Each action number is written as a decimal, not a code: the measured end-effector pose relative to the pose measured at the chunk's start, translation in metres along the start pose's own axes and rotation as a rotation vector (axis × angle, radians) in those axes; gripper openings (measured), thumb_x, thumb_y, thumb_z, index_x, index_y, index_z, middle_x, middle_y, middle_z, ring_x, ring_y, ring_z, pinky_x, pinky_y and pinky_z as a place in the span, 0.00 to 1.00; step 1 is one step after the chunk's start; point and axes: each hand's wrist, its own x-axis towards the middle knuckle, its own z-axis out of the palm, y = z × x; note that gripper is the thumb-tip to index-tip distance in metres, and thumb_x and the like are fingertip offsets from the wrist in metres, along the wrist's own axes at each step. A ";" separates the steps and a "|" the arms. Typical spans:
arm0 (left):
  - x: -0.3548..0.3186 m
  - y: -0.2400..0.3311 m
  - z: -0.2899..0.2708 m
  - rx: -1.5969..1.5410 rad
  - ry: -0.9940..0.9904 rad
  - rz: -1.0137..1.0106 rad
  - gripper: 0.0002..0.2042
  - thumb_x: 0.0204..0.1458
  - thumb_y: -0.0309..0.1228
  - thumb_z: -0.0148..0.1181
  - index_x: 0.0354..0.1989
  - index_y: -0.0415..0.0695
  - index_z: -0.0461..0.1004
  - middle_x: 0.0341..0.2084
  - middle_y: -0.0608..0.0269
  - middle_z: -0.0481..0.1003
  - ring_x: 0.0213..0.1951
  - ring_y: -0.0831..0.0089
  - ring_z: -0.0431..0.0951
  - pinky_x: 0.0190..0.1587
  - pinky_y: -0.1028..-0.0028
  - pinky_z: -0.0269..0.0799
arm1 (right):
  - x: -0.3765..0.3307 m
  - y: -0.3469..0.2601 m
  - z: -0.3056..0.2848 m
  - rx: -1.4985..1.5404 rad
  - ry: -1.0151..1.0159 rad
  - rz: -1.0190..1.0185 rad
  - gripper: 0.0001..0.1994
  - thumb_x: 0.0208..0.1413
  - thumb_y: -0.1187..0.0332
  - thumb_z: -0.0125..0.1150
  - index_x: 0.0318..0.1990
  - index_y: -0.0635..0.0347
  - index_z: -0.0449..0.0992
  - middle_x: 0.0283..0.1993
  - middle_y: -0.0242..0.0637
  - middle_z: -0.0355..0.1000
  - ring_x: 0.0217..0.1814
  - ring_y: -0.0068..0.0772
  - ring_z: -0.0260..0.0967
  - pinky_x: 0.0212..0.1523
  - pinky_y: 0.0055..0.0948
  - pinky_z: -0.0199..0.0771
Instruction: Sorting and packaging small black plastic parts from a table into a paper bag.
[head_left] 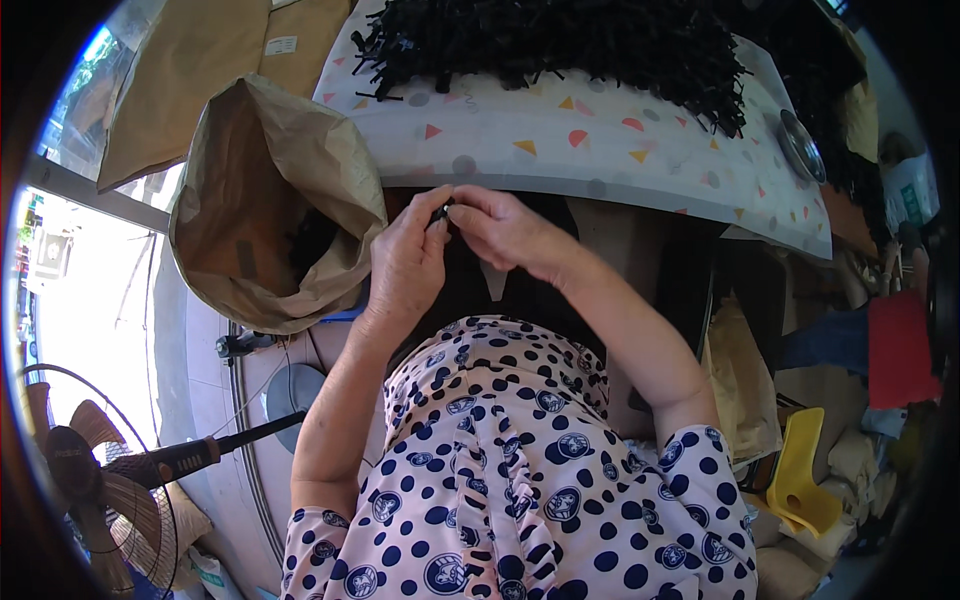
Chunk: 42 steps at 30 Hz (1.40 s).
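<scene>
The left hand [408,262] and right hand [505,232] meet just under the near edge of the table [600,150], fingertips pinched together on a small black part [441,213]. Both hands are closed on it, the left thumb and forefinger at its lower end, the right fingers at its upper end. Most of the part is hidden by the fingers, so its exact shape is hard to tell; it looks like a short, thin plastic piece.

Judging by its size, it should be very light and fairly stiff, easy to lose from the fingertips, and best taken by its ends in a pinch, as it is held now.

On the table, well beyond the hands, lies a big pile [560,45] of similar black pieces spread over a white cloth with coloured triangles. To the left, near the left hand, an open brown paper sack [265,200] stands with dark pieces showing inside. A metal dish [803,147] sits at the table's right end. Lower left there is a fan [85,480]; lower right, a yellow plastic chair [800,480] among bags. Nothing lies between the hands and the sack; the table edge is close above the fingers.
</scene>
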 end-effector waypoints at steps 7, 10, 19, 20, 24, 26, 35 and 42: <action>0.029 -0.068 -0.090 0.012 0.220 -0.238 0.16 0.57 0.22 0.47 0.53 0.48 0.69 0.27 0.59 0.75 0.25 0.78 0.76 0.31 0.77 0.73 | 0.100 -0.039 -0.154 -1.198 0.855 -0.460 0.17 0.54 0.62 0.59 0.51 0.52 0.70 0.29 0.40 0.74 0.31 0.37 0.73 0.33 0.34 0.73; 0.032 -0.109 -0.124 0.108 0.205 -0.377 0.17 0.58 0.23 0.45 0.55 0.49 0.67 0.26 0.60 0.75 0.25 0.79 0.75 0.30 0.76 0.73 | 0.124 -0.058 -0.173 -1.441 0.931 -0.322 0.17 0.54 0.62 0.58 0.51 0.51 0.69 0.32 0.44 0.75 0.36 0.46 0.75 0.36 0.40 0.75; 0.007 -0.174 -0.125 0.055 0.007 -0.557 0.16 0.59 0.26 0.47 0.56 0.45 0.65 0.27 0.59 0.72 0.24 0.76 0.71 0.29 0.74 0.70 | 0.128 -0.048 -0.178 -1.742 0.755 -0.281 0.11 0.55 0.63 0.55 0.44 0.53 0.71 0.34 0.41 0.76 0.39 0.44 0.75 0.34 0.42 0.75; 0.003 -0.174 -0.125 0.122 -0.034 -0.543 0.16 0.58 0.27 0.48 0.56 0.45 0.65 0.28 0.59 0.73 0.25 0.76 0.72 0.30 0.74 0.70 | 0.126 -0.044 -0.175 -1.698 0.753 -0.273 0.11 0.54 0.63 0.56 0.44 0.53 0.71 0.34 0.41 0.76 0.39 0.45 0.75 0.35 0.42 0.75; -0.003 -0.160 -0.122 0.612 0.204 -0.024 0.16 0.57 0.29 0.52 0.55 0.44 0.66 0.32 0.57 0.74 0.29 0.73 0.74 0.34 0.72 0.70 | 0.104 -0.032 -0.168 -1.445 0.795 -0.412 0.13 0.55 0.61 0.56 0.48 0.49 0.71 0.30 0.40 0.76 0.36 0.41 0.76 0.34 0.38 0.74; 0.007 -0.124 -0.112 0.458 0.225 -0.100 0.16 0.58 0.30 0.52 0.54 0.42 0.66 0.34 0.57 0.75 0.30 0.74 0.75 0.34 0.73 0.70 | 0.087 -0.031 -0.165 -1.397 0.754 -0.345 0.13 0.56 0.61 0.56 0.47 0.51 0.71 0.29 0.41 0.75 0.35 0.40 0.75 0.34 0.37 0.73; -0.004 -0.018 -0.039 -0.747 -0.155 -0.487 0.21 0.62 0.41 0.48 0.57 0.39 0.65 0.41 0.57 0.74 0.28 0.79 0.75 0.26 0.84 0.67 | 0.016 -0.009 -0.045 -1.052 0.411 -0.725 0.14 0.49 0.78 0.62 0.45 0.58 0.71 0.28 0.41 0.72 0.25 0.35 0.69 0.25 0.27 0.68; -0.019 -0.035 -0.013 -1.191 -0.451 -0.579 0.21 0.62 0.44 0.47 0.55 0.41 0.67 0.37 0.55 0.75 0.27 0.78 0.75 0.27 0.85 0.68 | -0.026 0.014 -0.007 -1.299 0.238 -0.987 0.20 0.40 0.78 0.67 0.44 0.57 0.71 0.25 0.33 0.67 0.25 0.33 0.70 0.24 0.26 0.70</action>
